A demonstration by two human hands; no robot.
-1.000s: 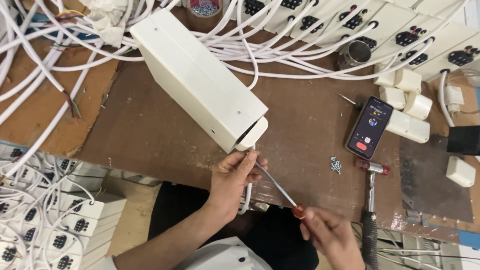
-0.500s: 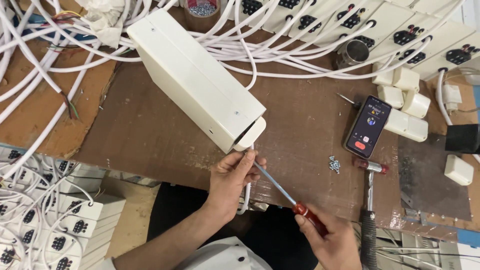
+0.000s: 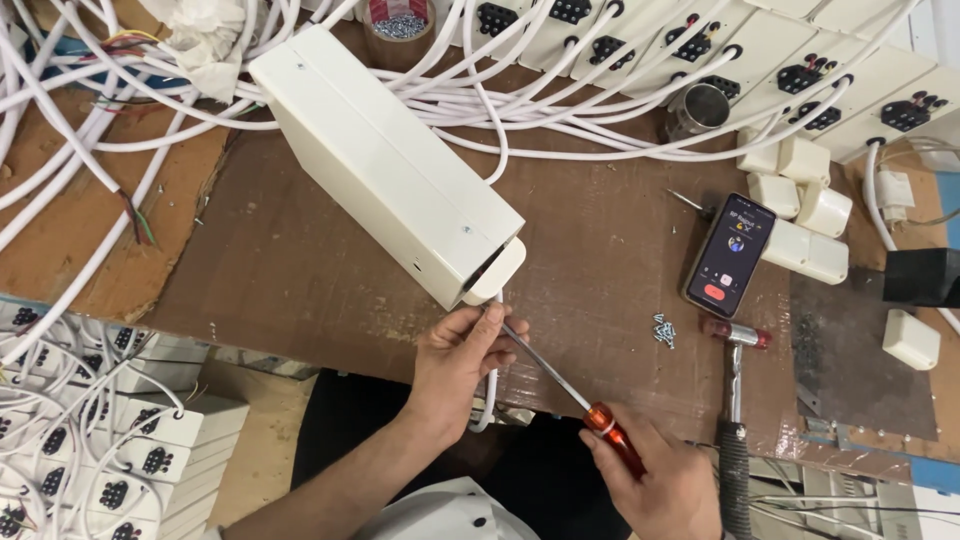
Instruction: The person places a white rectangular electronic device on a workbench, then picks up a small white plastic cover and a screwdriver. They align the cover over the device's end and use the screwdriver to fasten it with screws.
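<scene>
Left hand: my left hand (image 3: 462, 350) sits just below centre of the frame, fingers pinched on the white cable (image 3: 490, 385) and steadying the screwdriver tip where both meet the near end of the box. I read that grip as a guide, there to keep the blade from slipping off.

Right hand: my right hand (image 3: 668, 482), lower right, is clenched round the orange-red handle of the screwdriver (image 3: 560, 378). The shaft slants up and left toward the box end, so the force runs straight into that corner.

Box: the long cream metal box (image 3: 385, 165) lies diagonally from the upper left toward the centre, its capped end turned to me, which puts the working end within easy reach at the counter edge.

Counter: the brown counter (image 3: 300, 280) carries everything; the near edge runs just under my hands.

Screws: a small heap of screws (image 3: 664, 331) lies right of centre, close by the right hand, apart from the box.

Hammer: a hammer (image 3: 735, 400) lies at the lower right, head near the screws, untouched.

Phone: a phone (image 3: 729, 255) with a lit screen rests right of centre, beside white plugs (image 3: 800, 215).

Background: white cables and socket strips (image 3: 700, 60) crowd the top of the frame; more socket strips are stacked at lower left.
</scene>
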